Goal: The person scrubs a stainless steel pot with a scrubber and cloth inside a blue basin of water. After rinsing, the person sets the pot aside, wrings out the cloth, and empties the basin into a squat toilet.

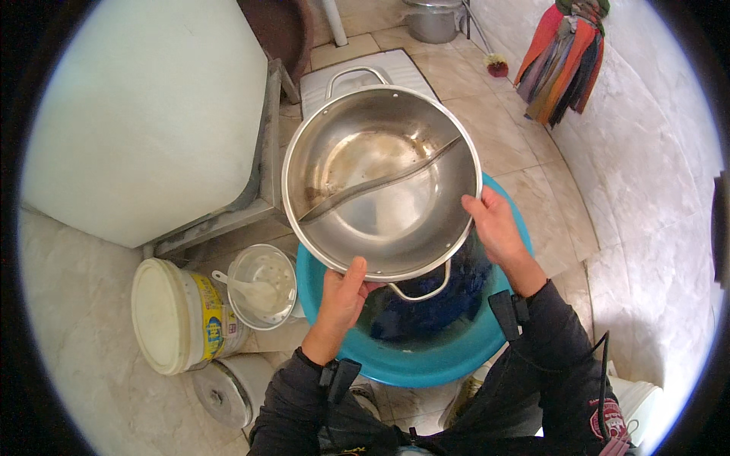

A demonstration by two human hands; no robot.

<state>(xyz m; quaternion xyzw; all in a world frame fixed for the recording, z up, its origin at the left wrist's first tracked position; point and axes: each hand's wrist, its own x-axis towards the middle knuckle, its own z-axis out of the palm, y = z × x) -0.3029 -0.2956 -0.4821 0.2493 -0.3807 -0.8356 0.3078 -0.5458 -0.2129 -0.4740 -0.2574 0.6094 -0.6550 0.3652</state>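
Between my hands is a round stainless-steel divided hot pot (388, 211), tilted so that its inside faces me. A curved metal divider (382, 182) splits it in two, and brownish stains mark the far half. My left hand (342, 293) grips the near rim with the thumb on top, left of the near loop handle (425, 296). At the right rim, my right hand (496, 225) holds on with its thumb inside the edge. Beneath the pot stands a large blue plastic basin (410, 367) with dark blue contents, partly hidden by the pot.
On the left are a large white panel (154, 114) on a metal frame, a perforated metal colander (276, 316) holding a white scoop, and a lidded plastic bucket (159, 316). Cloth strips of a mop (564, 68) hang at the right wall. A metal pot (436, 25) stands behind.
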